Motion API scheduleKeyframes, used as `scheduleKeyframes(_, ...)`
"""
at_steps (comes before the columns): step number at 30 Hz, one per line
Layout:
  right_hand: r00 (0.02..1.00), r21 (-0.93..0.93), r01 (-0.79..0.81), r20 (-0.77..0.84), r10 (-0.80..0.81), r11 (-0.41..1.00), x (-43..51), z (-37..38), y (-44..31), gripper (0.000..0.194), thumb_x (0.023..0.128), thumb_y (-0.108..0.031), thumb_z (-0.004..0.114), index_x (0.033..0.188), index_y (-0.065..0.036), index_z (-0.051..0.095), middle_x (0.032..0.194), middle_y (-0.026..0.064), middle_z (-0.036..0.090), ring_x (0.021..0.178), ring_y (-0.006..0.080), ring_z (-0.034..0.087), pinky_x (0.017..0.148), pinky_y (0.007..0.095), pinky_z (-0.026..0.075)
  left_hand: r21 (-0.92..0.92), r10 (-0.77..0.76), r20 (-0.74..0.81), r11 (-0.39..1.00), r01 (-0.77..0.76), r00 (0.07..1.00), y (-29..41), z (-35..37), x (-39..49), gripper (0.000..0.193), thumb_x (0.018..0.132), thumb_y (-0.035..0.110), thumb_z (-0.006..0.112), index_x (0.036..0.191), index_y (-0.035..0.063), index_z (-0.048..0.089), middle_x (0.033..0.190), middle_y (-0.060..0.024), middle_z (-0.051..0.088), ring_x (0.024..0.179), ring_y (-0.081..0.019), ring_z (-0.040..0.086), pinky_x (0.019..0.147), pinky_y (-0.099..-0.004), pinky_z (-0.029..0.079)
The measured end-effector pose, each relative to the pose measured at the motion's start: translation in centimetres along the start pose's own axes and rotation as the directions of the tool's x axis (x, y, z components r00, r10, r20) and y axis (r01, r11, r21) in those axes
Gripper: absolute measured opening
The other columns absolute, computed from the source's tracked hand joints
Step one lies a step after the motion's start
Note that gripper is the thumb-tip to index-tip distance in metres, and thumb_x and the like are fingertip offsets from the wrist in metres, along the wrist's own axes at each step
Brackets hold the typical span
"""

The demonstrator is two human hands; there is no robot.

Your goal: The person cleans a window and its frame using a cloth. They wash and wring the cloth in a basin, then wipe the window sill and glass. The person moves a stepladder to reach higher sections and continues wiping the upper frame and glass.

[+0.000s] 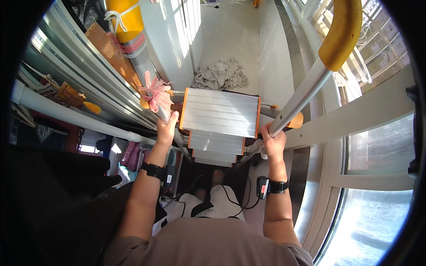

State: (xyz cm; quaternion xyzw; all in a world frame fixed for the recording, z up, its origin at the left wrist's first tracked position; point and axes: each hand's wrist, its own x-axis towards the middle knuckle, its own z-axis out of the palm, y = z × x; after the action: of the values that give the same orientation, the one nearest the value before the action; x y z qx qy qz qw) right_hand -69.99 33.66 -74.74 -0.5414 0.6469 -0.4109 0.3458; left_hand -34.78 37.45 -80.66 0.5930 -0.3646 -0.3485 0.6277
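An aluminium stepladder (221, 113) with ribbed treads and orange edge trim stands in front of me, its lower steps showing below the top one. My left hand (166, 128) grips its left side rail (164, 114), just under a pink plastic strip (157, 93) knotted round it. My right hand (274, 139) holds the right side rail (296, 96), which runs up to a curved yellow grip (342, 36). Another yellow section (125, 20), tied with white cord, is at the upper left. Both wrists carry black straps with small devices.
A crumpled grey-white cloth (221, 74) lies on the pale floor (229, 30) beyond the ladder. White-framed windows (379, 143) line the right. Metal sliding tracks (83, 66), a wooden board (111, 50) and a white pipe (73, 108) are at the left. Cables hang by my legs.
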Motion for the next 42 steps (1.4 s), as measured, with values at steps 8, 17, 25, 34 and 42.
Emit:
scheduleKeyframes(8, 0.995, 0.009, 0.078, -0.07, -0.077, 0.997, -7.3, -2.4, -1.7, 0.018, 0.085, -0.018, 0.073, 0.083, 0.0, 0.07, 0.072, 0.0047, 0.068, 0.07, 0.0121, 0.063, 0.069, 0.028, 0.05, -0.001, 0.156, -0.028, 0.988, -0.156, 0.987, 3.8, -2.2, -6.1, 0.02, 0.095, 0.017, 0.069, 0.086, 0.0014, 0.061, 0.077, -0.0017, 0.059, 0.07, -0.0111, 0.057, 0.068, -0.0278, 0.048)
scheduleKeyframes(17, 0.986, 0.058, 0.157, -0.06, -0.154, 0.986, -13.4, -8.5, -5.6, 0.015, 0.085, -0.013, 0.069, 0.082, 0.002, 0.069, 0.073, 0.0055, 0.068, 0.069, 0.0129, 0.063, 0.069, 0.0283, 0.051, -0.124, 0.152, -0.006, 0.981, -0.151, 0.988, 11.1, -3.6, -12.5, 0.019, 0.095, 0.014, 0.07, 0.083, 0.0023, 0.062, 0.075, 0.0027, 0.056, 0.07, -0.0081, 0.05, 0.068, -0.0249, 0.041)
scheduleKeyframes(25, 0.991, 0.098, 0.077, -0.12, -0.065, 0.992, -21.5, -11.5, -5.7, 0.01, 0.086, -0.009, 0.068, 0.084, 0.001, 0.068, 0.075, 0.0054, 0.067, 0.07, 0.0141, 0.064, 0.067, 0.0274, 0.051, -0.126, 0.158, 0.049, 0.981, -0.151, 0.986, 14.3, -6.4, -20.3, 0.018, 0.096, 0.015, 0.068, 0.084, 0.0034, 0.062, 0.076, 0.003, 0.056, 0.072, -0.007, 0.05, 0.068, -0.0241, 0.04)
scheduleKeyframes(34, 0.947, 0.077, 0.262, -0.21, -0.241, 0.962, -29.3, -16.5, -6.6, 0.013, 0.083, -0.014, 0.07, 0.079, -0.002, 0.07, 0.072, 0.0023, 0.064, 0.066, 0.0113, 0.057, 0.063, 0.0256, 0.043, 0.029, 0.29, 0.048, 0.956, -0.291, 0.956, 19.9, -8.2, -28.5, 0.023, 0.094, 0.017, 0.064, 0.076, 0.0069, 0.055, 0.072, 0.0017, 0.047, 0.073, -0.0091, 0.045, 0.074, -0.0251, 0.036)
scheduleKeyframes(42, 0.946, 0.208, 0.28, -0.225, -0.233, 0.937, -36.6, -16.6, -6.0, 0.014, 0.083, -0.014, 0.071, 0.085, 0.0, 0.071, 0.076, 0.004, 0.065, 0.068, 0.0128, 0.061, 0.064, 0.0259, 0.045, -0.005, 0.192, 0.007, 0.981, -0.192, 0.981, 21.1, -13.1, -35.4, 0.019, 0.09, 0.019, 0.071, 0.081, 0.0038, 0.062, 0.073, 0.0001, 0.057, 0.075, -0.01, 0.05, 0.079, -0.0257, 0.036)
